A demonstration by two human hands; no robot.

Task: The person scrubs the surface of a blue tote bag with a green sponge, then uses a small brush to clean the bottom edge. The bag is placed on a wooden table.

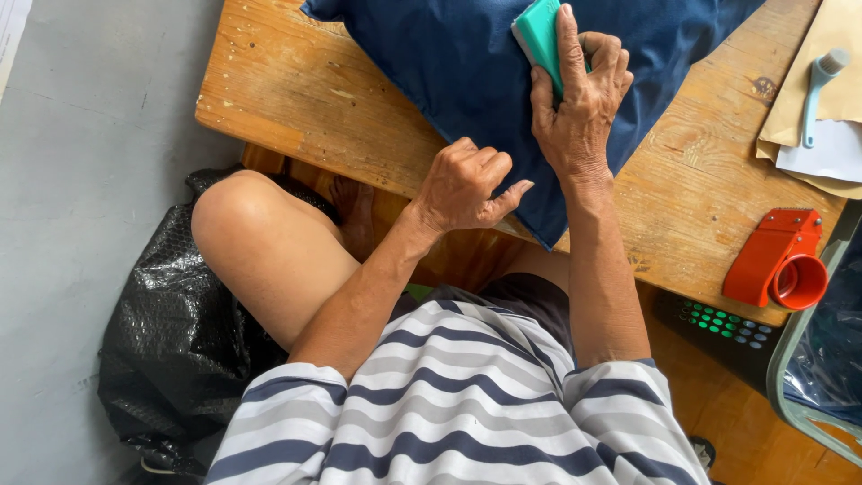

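Right hand (579,99): grip closed on teal block (539,36), pressing navy fabric bag (449,72). Left hand (462,184): curled, pinching bag edge beside it. Risk: fabric bunching or sliding off table (296,99).

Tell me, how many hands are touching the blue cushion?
2. The right hand presses a teal block onto the top of the blue cushion; the left hand, curled, rests at the cushion's near edge. No other hands show.

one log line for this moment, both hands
left hand: loose fist on blue bag | right hand: holds teal block on bag | wooden table
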